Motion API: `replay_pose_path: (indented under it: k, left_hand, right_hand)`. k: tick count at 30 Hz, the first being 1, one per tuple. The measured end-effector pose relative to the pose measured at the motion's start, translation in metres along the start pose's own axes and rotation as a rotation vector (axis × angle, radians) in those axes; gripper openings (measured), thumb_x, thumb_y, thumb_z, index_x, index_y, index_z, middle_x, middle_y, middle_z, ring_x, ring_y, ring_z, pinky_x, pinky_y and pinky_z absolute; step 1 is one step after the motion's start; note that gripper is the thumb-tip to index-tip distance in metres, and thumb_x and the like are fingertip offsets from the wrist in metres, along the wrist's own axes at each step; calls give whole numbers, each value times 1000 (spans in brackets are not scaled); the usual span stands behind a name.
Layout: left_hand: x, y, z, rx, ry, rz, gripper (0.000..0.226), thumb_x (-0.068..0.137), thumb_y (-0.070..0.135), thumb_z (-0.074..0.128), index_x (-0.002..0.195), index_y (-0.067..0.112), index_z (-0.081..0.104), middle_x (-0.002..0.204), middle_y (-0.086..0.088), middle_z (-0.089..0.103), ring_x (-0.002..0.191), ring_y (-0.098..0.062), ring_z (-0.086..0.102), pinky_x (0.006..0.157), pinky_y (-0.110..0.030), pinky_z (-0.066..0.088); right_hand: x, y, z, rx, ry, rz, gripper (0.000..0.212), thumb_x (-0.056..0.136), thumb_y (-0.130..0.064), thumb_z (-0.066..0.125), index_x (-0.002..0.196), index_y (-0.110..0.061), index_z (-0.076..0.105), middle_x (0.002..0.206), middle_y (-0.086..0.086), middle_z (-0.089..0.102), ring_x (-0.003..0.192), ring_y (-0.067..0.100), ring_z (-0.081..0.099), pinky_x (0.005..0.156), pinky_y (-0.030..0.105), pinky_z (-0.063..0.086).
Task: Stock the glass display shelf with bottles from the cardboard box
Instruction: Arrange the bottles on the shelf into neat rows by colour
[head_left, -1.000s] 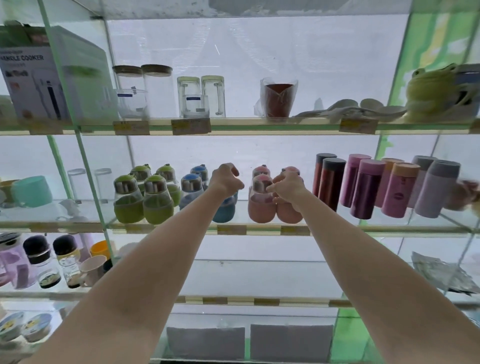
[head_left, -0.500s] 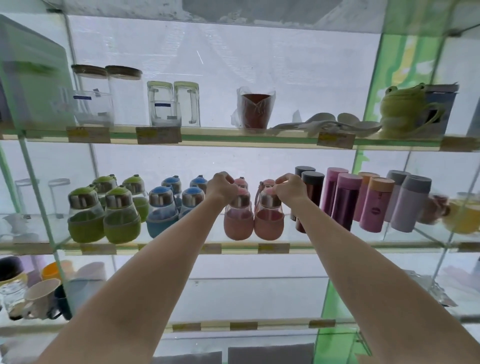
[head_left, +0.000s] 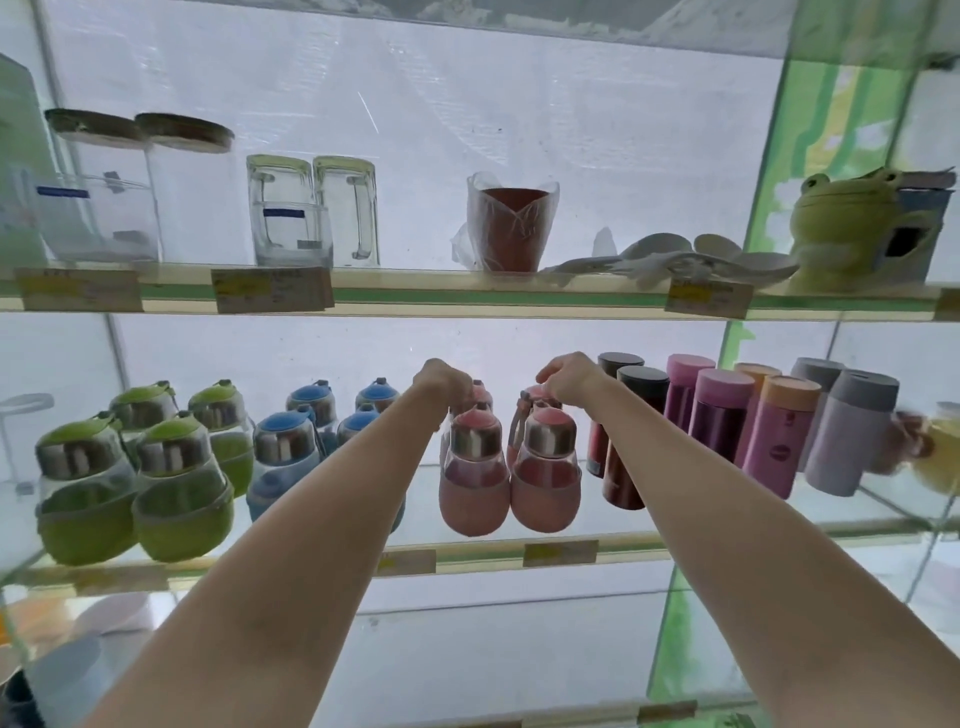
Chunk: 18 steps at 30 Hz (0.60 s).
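A: What are the hands doing?
B: Both arms reach up to the middle glass shelf (head_left: 571, 553). The left hand (head_left: 441, 382) has its fingers curled over the top of a rear pink bottle (head_left: 480, 396); the right hand (head_left: 569, 376) is curled the same way over the cap of the other rear pink bottle (head_left: 535, 399). How tight either hold is, I cannot tell, since the fingertips are hidden behind the knuckles.

A: What stands around them?
B: Two front pink bottles (head_left: 511, 473) stand side by side, touching, just in front of the hands, near the shelf's front edge. To the left are blue bottles (head_left: 283, 457), partly hidden by the left forearm, then green bottles (head_left: 135, 483) further left. To the right stand dark red tumblers (head_left: 631, 431), then purple, pink and grey tumblers (head_left: 789, 426) in pairs. The shelf above carries glass jars (head_left: 119, 192), glass mugs (head_left: 317, 213), a wrapped brown cup (head_left: 511, 223), white spoons (head_left: 691, 257) and a green frog mug (head_left: 852, 228).

A: How do the pink bottles look?
B: Round-bellied, clear in the upper body, a pink sleeve round the lower half, a metal collar and a pink domed cap. All stand upright on the shelf
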<state>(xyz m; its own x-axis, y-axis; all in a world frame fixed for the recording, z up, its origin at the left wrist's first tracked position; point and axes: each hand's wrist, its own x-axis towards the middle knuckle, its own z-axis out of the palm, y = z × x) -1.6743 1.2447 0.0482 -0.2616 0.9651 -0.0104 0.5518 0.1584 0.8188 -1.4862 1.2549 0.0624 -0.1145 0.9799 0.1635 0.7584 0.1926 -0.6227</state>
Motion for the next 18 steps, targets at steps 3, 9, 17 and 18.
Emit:
replay_pose_path:
  k: [3, 9, 17, 18]
  left_hand:
    - [11, 2, 2, 198, -120, -61, 27, 91, 23, 70, 103, 0, 65, 113, -16, 65, 103, -31, 65, 80, -41, 60]
    - [25, 10, -1, 310, -378, -43, 6, 91, 15, 66, 88, 15, 61, 115, -12, 58, 96, -25, 60, 67, -30, 59]
    - [24, 10, -5, 264, -416, -31, 8, 97, 17, 60, 92, 11, 61, 112, -10, 56, 112, -28, 55, 91, -39, 56]
    - [23, 10, -6, 259, -408, -31, 7, 97, 18, 60, 95, 11, 61, 116, -10, 55, 108, -26, 55, 83, -35, 58]
  right_hand:
    - [10, 1, 2, 25, -52, 47, 30, 94, -11, 67, 123, -7, 68, 126, 12, 66, 115, 31, 63, 95, 44, 56]
    - [31, -9, 3, -48, -228, 96, 46, 92, -25, 72, 135, -11, 60, 130, 16, 62, 116, 33, 62, 90, 47, 59]
    - [59, -17, 3, -267, -356, 207, 63, 91, -44, 68, 133, 2, 57, 126, 21, 65, 112, 30, 68, 102, 39, 52]
    - [60, -18, 2, -284, -366, 216, 63, 92, -43, 67, 133, 3, 56, 126, 21, 65, 112, 29, 68, 104, 39, 50]
